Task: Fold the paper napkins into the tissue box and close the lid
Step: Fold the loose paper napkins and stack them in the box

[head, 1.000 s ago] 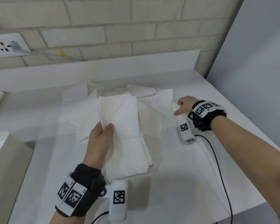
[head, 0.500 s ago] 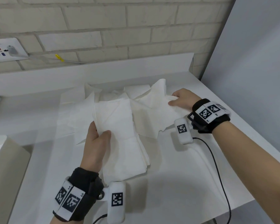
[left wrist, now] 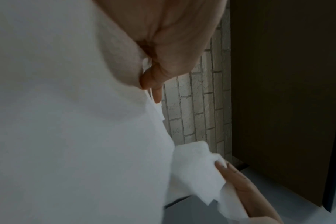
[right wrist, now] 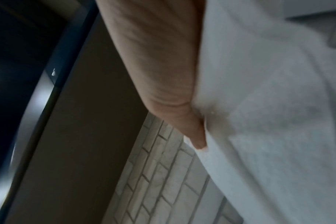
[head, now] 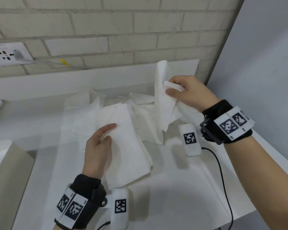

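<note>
Left hand (head: 98, 146): a stack of folded napkins (head: 123, 146) is held above the bench (head: 181, 188), thumb on top, fingers underneath; grip clasped on the stack.
Right hand (head: 188, 93): a single loose napkin (head: 163, 103) is pinched at its upper part and hangs raised clear of the bench; grip clasped on that sheet.
Loose napkins (head: 140, 103): more unfolded sheets are seen scattered on the bench behind the stack, by the rear upstand.
Tissue box: not identified with certainty; a beige object (head: 5, 171) at the left edge may be it, but no lid or opening can be made out.
Done so far: several napkins are judged to be folded and gathered in the left hand.
Left to do: the raised sheet and the scattered ones are judged still unfolded; nothing is seen boxed; lid closing remains.
</note>
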A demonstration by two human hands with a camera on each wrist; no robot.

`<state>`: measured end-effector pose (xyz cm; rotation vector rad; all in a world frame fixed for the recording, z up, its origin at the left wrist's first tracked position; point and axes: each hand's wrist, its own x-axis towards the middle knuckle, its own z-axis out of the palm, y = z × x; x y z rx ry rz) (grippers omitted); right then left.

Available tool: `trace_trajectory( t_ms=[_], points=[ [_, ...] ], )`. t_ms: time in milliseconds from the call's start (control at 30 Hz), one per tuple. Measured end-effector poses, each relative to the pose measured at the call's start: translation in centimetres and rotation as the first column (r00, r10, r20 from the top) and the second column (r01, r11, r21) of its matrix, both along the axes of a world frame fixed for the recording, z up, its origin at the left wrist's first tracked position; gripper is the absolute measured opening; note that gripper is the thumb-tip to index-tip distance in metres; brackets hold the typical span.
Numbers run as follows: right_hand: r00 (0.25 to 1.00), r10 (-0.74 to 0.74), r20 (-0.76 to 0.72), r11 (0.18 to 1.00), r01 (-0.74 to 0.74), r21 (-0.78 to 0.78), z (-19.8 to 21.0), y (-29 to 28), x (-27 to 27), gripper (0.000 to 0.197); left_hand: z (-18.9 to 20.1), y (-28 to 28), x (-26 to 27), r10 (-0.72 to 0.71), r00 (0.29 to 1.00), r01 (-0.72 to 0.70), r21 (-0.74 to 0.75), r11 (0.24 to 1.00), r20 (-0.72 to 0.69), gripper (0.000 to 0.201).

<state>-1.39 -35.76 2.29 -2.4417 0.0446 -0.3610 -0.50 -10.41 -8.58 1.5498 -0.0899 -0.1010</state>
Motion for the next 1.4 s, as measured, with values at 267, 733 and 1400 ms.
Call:
trace_trajectory(
  t_ms=[267, 733, 1400],
  points=[
    [0.981, 0.195, -0.019, 0.973, -0.191, 0.125, -1.3, 2.2, 0.7, 0.009, 1.1, 0.3, 0.3, 0.044, 0.998, -0.045, 0.016, 0.999, 0.049, 0.024],
    [0.867, 0.498, 0.024, 0.693, -0.415, 0.59, -2.4, 6.6, 0.9, 0.01, 3.5, -0.9, -0.2, -0.287, 0.958, 0.282, -0.153, 0.947, -0.006, 0.037],
    [0.914, 0.405, 0.006, 0.787, -0.352, 0.507, -0.7, 5.6, 1.6, 0.021, 2.9, 0.7, 0.5, -0.055, 0.987, 0.015, -0.248, 0.969, -0.153, 0.019]
  ],
)
